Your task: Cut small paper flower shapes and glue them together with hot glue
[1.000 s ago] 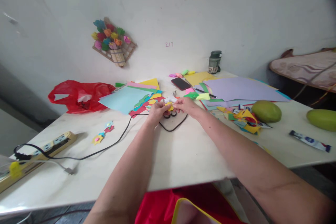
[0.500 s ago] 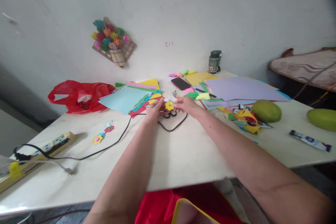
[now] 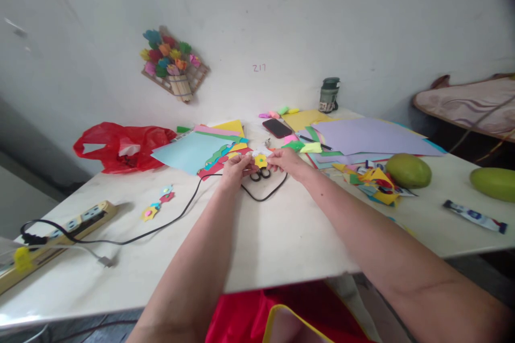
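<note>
A small yellow paper flower with a green centre (image 3: 261, 161) is held between my two hands, above the middle of the white table. My left hand (image 3: 237, 168) pinches its left side, fingers closed. On its right edge, the thumb and fingers of my right hand (image 3: 286, 162) are pressed together. Just below the flower lie the black handles of scissors (image 3: 260, 174), their blades mostly hidden. Finished paper flowers (image 3: 149, 212) in yellow, red and blue rest on the table to the left.
A black cord (image 3: 161, 228) runs from the power strip (image 3: 80, 228) past my left hand. Coloured paper sheets (image 3: 189, 151), a phone (image 3: 277, 128), paper scraps (image 3: 380, 183), green fruit (image 3: 408, 170), a glue tube (image 3: 475, 216) and a red plastic bag (image 3: 116, 144) surround the hands.
The yellow flower and both hands have shifted only very slightly; the scissors' handles show a little more clearly. Both hands keep hold of the flower.
</note>
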The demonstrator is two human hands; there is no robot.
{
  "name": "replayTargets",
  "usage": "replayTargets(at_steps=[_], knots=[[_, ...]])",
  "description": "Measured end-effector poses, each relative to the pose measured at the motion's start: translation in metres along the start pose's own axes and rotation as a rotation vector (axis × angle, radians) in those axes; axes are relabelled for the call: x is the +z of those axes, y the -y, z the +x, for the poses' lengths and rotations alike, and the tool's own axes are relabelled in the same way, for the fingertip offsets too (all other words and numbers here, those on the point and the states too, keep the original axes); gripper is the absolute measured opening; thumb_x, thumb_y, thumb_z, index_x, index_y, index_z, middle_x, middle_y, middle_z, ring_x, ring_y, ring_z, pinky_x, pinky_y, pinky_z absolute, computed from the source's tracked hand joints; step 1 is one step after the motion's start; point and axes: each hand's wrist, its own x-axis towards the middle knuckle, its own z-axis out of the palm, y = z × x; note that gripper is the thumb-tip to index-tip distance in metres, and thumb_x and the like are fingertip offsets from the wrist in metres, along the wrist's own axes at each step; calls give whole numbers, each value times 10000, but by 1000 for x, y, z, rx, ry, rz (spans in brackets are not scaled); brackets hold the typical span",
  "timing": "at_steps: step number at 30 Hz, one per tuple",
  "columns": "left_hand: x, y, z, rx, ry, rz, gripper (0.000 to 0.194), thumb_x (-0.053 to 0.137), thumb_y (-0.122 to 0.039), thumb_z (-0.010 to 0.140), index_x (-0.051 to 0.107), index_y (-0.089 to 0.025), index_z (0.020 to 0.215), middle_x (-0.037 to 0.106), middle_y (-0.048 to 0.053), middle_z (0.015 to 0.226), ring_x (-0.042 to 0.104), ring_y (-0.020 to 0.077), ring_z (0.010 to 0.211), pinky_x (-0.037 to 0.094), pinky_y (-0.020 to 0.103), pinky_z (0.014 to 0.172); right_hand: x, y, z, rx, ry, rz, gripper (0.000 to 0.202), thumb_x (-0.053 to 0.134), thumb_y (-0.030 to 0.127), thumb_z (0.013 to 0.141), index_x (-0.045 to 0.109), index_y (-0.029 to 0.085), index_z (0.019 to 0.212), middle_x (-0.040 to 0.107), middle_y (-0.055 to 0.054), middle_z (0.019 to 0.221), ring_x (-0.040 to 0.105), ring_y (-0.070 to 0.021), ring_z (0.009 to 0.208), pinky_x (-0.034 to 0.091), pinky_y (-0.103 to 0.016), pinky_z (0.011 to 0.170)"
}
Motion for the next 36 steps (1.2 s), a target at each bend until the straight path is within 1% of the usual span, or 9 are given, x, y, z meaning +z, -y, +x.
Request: replayTargets(at_steps=[7,10,14,17,20,22,27,33,36], knots=[[3,-2,-4,-78,100,37,340,772,-355,584,595,-104,730,644,55,618,627,138,546,512,249,557,1,-1,1,-4,-6,-3,130,626,124,723,605,131,596,644,-19,554,473,-57,421,302,-164,368],[4,-3,-5,-74,108,37,326,778,-327,570,594,-105,722,642,52,608,624,137,537,515,251,553,0,-1,0,7,1,6,127,612,133,732,606,130,606,644,-20,556,477,-56,420,302,-162,369],[3,-2,-4,-64,112,39,320,765,-340,581,590,-108,715,642,52,607,619,133,530,512,249,550,-2,0,-1,35,40,86,136,613,206,757,620,124,649,657,-39,579,494,-63,422,290,-165,354],[2,-2,-4,-51,112,43,334,765,-355,583,587,-113,730,647,51,637,621,131,540,511,253,559,-3,-2,2,42,-23,131,117,638,214,749,623,123,678,665,-40,596,490,-59,415,286,-164,347],[3,-3,-5,-44,129,54,341,762,-376,591,580,-122,730,656,56,668,624,132,551,504,251,557,-2,-4,4,29,-124,145,131,658,176,735,590,128,634,651,-27,574,475,-50,409,292,-158,353],[3,-4,-5,-46,142,60,341,761,-380,592,576,-126,726,659,56,674,624,133,550,500,251,554,-1,-4,5,19,-153,155,162,674,175,728,570,133,611,634,-19,551,468,-49,406,295,-157,357],[5,-5,-7,-60,163,52,343,763,-358,586,563,-131,746,656,51,673,626,136,547,501,256,557,0,0,4,-5,-178,158,236,737,231,681,539,140,588,601,-7,516,451,-47,399,270,-159,345],[5,-3,-6,-55,171,37,342,759,-350,593,541,-140,752,650,46,655,630,139,548,505,250,559,-1,3,2,-13,-202,109,273,769,307,634,547,146,627,607,-8,570,454,-54,437,279,-161,345],[5,-3,-7,-56,180,39,338,755,-347,596,536,-142,751,646,40,644,624,132,537,499,242,554,-4,2,2,-10,-139,125,276,745,363,652,580,143,675,625,-19,645,466,-56,465,280,-164,342]])
